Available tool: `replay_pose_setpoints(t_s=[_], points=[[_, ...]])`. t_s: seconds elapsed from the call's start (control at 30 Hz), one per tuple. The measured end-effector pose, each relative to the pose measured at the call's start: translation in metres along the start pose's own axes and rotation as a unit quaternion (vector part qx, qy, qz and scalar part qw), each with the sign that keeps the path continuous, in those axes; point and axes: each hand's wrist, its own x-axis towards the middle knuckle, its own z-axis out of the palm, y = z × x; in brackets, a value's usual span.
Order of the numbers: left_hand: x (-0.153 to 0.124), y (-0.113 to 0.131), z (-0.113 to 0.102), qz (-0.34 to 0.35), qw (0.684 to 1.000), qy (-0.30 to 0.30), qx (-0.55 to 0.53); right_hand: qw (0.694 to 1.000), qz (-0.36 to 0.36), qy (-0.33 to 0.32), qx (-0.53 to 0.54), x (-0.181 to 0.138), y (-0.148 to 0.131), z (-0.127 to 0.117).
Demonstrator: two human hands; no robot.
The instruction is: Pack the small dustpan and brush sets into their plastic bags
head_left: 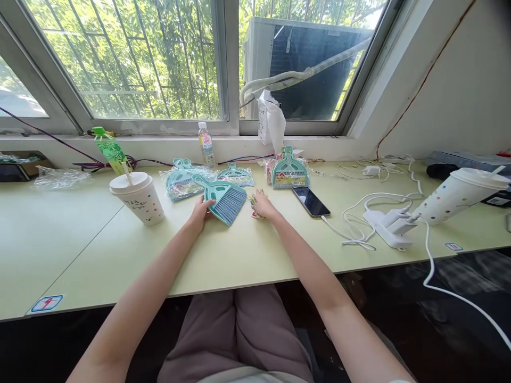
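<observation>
My left hand (200,208) is closed on the edge of a teal dustpan with a small brush (225,199) nested in it, bristles facing right and toward me. My right hand (262,204) is low over the table, its fingers round a small colourful printed card (255,215) that is mostly hidden beneath it. Behind the left hand lie wrapped dustpan-and-brush sets (181,183), and another set (235,174) lies flat just beyond the held one. A further set with a printed label (290,173) sits behind my right hand.
A white lidded cup (138,198) stands at left, near a green-capped bottle (109,150). A clear bottle (206,143) is by the window. On the right are a phone (311,201), a power strip (387,229) with cables, and a tilted cup (459,197).
</observation>
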Motion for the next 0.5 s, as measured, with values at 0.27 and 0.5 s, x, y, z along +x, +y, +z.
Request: replay_pose_setpoints(t_s=[0.27, 0.5], points=[[0.001, -0.001, 0.000, -0.006, 1.000, 0.008, -0.003, 0.996, 0.030, 0.079, -0.023, -0.003, 0.015, -0.013], [-0.001, 0.000, 0.002, -0.006, 1.000, 0.005, -0.013, 0.955, 0.082, 0.258, 0.123, -0.009, -0.001, -0.023]])
